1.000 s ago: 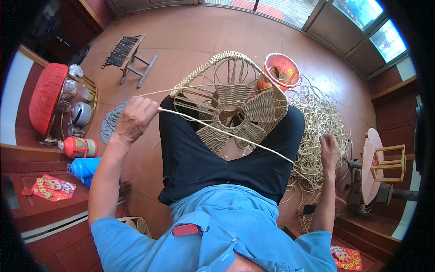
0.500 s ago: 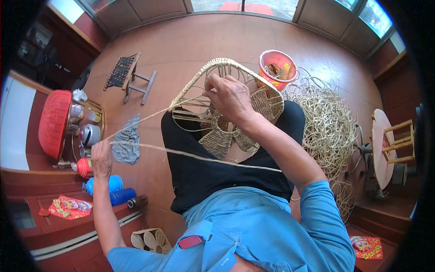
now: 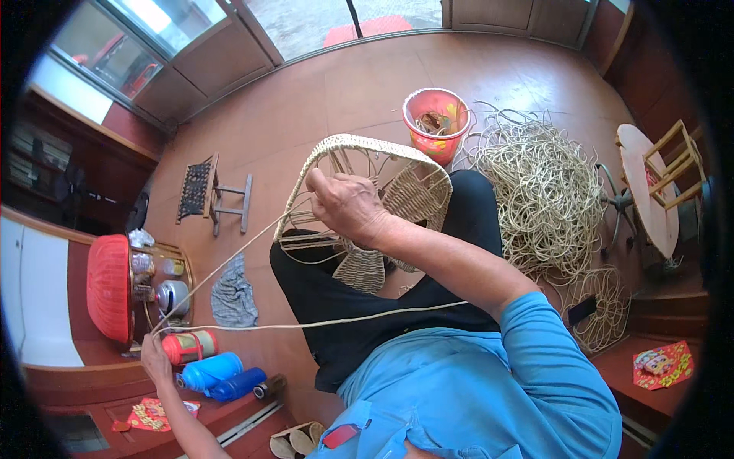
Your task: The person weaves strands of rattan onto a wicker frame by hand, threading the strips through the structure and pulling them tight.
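A partly woven straw basket rests across my lap, with petal-shaped woven panels, open spokes and a thick braided rim. My right hand is closed at its left side, the fingertips mostly hidden by the hand itself. From there a pale straw cord stretches tight down to my left hand, which pinches it far out to the left. Beyond that pinch, the cord doubles back and crosses over my thighs to the right.
A big tangle of straw cord lies on the floor at right, beside a red bucket. A low stool stands at far left. Nearer are a grey cloth, a red flask and blue bottles. A round-topped table leans at right.
My left hand has gone farther out and down, drawing the cord with it. My right hand has shifted left and down in view. The whole view has turned, too.
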A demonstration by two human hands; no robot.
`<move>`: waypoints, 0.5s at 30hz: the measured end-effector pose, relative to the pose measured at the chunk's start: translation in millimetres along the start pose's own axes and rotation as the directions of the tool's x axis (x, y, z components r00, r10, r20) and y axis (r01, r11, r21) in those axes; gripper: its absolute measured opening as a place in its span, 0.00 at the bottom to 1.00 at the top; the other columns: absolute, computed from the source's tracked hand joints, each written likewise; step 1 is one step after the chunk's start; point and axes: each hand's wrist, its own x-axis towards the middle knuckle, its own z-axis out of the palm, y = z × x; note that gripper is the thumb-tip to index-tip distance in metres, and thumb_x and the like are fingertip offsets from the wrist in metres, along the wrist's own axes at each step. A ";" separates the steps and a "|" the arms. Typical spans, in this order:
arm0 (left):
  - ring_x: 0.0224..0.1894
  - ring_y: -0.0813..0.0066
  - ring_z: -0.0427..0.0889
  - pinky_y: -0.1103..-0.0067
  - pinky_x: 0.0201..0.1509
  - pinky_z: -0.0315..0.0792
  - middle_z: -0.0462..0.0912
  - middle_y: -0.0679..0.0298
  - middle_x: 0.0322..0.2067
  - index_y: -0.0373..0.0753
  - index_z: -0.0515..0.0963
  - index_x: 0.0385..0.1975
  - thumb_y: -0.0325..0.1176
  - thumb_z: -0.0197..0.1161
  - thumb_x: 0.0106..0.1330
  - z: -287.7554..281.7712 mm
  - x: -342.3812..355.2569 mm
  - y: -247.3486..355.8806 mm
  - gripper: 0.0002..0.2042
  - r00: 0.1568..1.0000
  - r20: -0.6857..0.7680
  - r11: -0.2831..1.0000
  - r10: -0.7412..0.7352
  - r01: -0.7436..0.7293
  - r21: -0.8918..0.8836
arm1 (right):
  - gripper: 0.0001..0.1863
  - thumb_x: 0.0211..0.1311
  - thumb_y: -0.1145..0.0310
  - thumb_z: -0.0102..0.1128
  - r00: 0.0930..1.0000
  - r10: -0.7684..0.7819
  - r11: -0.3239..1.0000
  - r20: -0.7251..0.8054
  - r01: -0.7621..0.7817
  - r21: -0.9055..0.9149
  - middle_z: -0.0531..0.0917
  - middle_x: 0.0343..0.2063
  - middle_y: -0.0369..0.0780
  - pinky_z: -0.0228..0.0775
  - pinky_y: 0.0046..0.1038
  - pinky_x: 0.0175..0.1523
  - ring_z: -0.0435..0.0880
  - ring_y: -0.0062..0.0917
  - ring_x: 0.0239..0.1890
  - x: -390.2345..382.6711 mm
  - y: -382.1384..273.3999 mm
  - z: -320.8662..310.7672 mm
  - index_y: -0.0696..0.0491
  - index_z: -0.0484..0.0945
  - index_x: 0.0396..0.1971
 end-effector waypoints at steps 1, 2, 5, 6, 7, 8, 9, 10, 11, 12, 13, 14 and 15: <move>0.35 0.55 0.84 0.59 0.40 0.75 0.82 0.57 0.34 0.36 0.77 0.40 0.34 0.60 0.79 1.8 -3.3 -18.1 0.08 0.967 0.170 0.952 -0.191 0.225 -0.206 | 0.11 0.66 0.69 0.63 0.999 -0.003 1.000 -0.034 0.003 0.002 0.83 0.22 0.40 0.81 0.42 0.41 0.89 0.37 0.30 0.7 -1.4 0.9 0.50 0.74 0.45; 0.31 0.61 0.85 0.61 0.36 0.77 0.83 0.60 0.32 0.36 0.77 0.37 0.34 0.63 0.76 5.4 -3.5 -34.0 0.09 0.842 0.405 0.799 -0.356 0.499 -0.335 | 0.13 0.63 0.71 0.65 0.999 0.011 1.000 -0.031 -0.012 -0.018 0.84 0.23 0.41 0.81 0.42 0.40 0.89 0.38 0.31 1.9 -2.6 1.6 0.51 0.73 0.45; 0.27 0.73 0.84 0.69 0.31 0.79 0.84 0.67 0.25 0.40 0.85 0.28 0.33 0.75 0.64 22.8 -19.2 -47.8 0.07 0.386 0.877 0.423 -0.285 0.872 -0.246 | 0.17 0.59 0.73 0.67 0.999 0.025 0.999 -0.045 -0.027 -0.047 0.85 0.23 0.42 0.80 0.40 0.38 0.90 0.38 0.31 4.9 -6.0 2.8 0.54 0.72 0.47; 0.27 0.74 0.85 0.71 0.31 0.79 0.87 0.65 0.27 0.41 0.89 0.32 0.35 0.78 0.61 34.3 -17.7 -39.0 0.07 0.339 0.901 0.622 -0.272 0.776 -0.104 | 0.19 0.59 0.74 0.67 0.999 0.039 0.997 -0.032 -0.041 -0.063 0.85 0.23 0.43 0.80 0.40 0.37 0.90 0.38 0.31 6.0 -6.6 3.2 0.55 0.71 0.48; 0.26 0.72 0.84 0.70 0.33 0.79 0.87 0.65 0.26 0.39 0.89 0.30 0.36 0.80 0.60 40.8 -17.5 -26.2 0.08 0.413 0.864 0.819 -0.289 0.574 -0.001 | 0.19 0.59 0.74 0.67 0.998 0.029 0.998 -0.063 -0.032 -0.057 0.85 0.23 0.43 0.80 0.40 0.37 0.90 0.38 0.31 6.9 -6.9 3.8 0.55 0.71 0.48; 0.31 0.70 0.86 0.70 0.40 0.81 0.89 0.59 0.30 0.34 0.88 0.35 0.36 0.78 0.63 48.7 -16.6 -5.3 0.12 0.537 0.809 0.916 -0.239 0.400 0.005 | 0.20 0.59 0.74 0.66 0.997 0.043 0.996 -0.067 -0.047 -0.071 0.84 0.23 0.42 0.80 0.40 0.36 0.90 0.39 0.30 6.6 -7.5 4.9 0.55 0.71 0.50; 0.35 0.68 0.87 0.69 0.45 0.81 0.90 0.56 0.34 0.32 0.87 0.38 0.36 0.76 0.65 59.5 -17.1 25.7 0.12 0.715 0.680 0.891 -0.163 0.403 -0.211 | 0.22 0.59 0.74 0.66 0.997 0.079 0.993 -0.015 -0.080 -0.090 0.84 0.22 0.42 0.80 0.39 0.35 0.90 0.39 0.30 4.8 -7.9 6.0 0.56 0.70 0.52; 0.39 0.67 0.89 0.69 0.49 0.81 0.90 0.52 0.37 0.31 0.87 0.41 0.35 0.74 0.67 66.1 -18.6 61.4 0.13 0.816 0.557 0.847 -0.155 0.400 -0.350 | 0.22 0.59 0.74 0.66 0.996 0.064 0.994 -0.055 -0.068 -0.081 0.84 0.22 0.42 0.80 0.39 0.35 0.90 0.39 0.30 3.2 -7.5 6.8 0.56 0.70 0.52; 0.43 0.66 0.89 0.69 0.51 0.81 0.91 0.50 0.40 0.31 0.86 0.44 0.36 0.73 0.69 66.0 -16.2 95.3 0.14 0.853 0.519 0.773 -0.052 0.363 -0.520 | 0.30 0.59 0.74 0.66 0.995 0.076 0.992 -0.070 -0.083 -0.097 0.84 0.23 0.42 0.80 0.40 0.35 0.90 0.39 0.29 2.9 -7.1 8.4 0.56 0.66 0.61; 0.47 0.65 0.90 0.69 0.54 0.80 0.91 0.49 0.43 0.30 0.86 0.46 0.37 0.71 0.71 66.2 -10.9 132.2 0.15 0.851 0.526 0.692 0.012 0.372 -0.618 | 0.38 0.60 0.73 0.65 0.993 0.087 0.990 -0.079 -0.095 -0.107 0.84 0.23 0.42 0.81 0.41 0.35 0.89 0.39 0.28 2.8 -7.5 10.2 0.56 0.62 0.70; 0.47 0.64 0.91 0.69 0.54 0.81 0.91 0.50 0.43 0.31 0.86 0.47 0.36 0.70 0.72 61.1 -7.3 168.1 0.14 0.849 0.528 0.718 0.034 0.347 -0.603 | 0.45 0.60 0.72 0.64 0.992 0.090 0.988 -0.088 -0.100 -0.114 0.84 0.24 0.42 0.81 0.41 0.35 0.88 0.38 0.27 3.8 -9.1 12.6 0.57 0.58 0.80; 0.46 0.63 0.91 0.69 0.54 0.81 0.92 0.51 0.43 0.32 0.87 0.48 0.36 0.69 0.73 54.2 -2.2 203.3 0.13 0.847 0.528 0.735 0.064 0.318 -0.599 | 0.52 0.61 0.73 0.64 0.994 0.100 0.987 -0.042 -0.105 -0.126 0.84 0.25 0.42 0.82 0.43 0.35 0.89 0.40 0.27 5.7 -10.0 13.9 0.56 0.49 0.84; 0.46 0.62 0.91 0.69 0.54 0.81 0.92 0.51 0.42 0.32 0.87 0.49 0.36 0.68 0.73 44.8 2.6 235.4 0.13 0.836 0.546 0.712 0.057 0.349 -0.609 | 0.52 0.61 0.73 0.64 0.995 0.095 0.989 -0.024 -0.097 -0.113 0.84 0.25 0.42 0.82 0.43 0.35 0.89 0.40 0.27 6.2 -12.6 15.1 0.56 0.49 0.84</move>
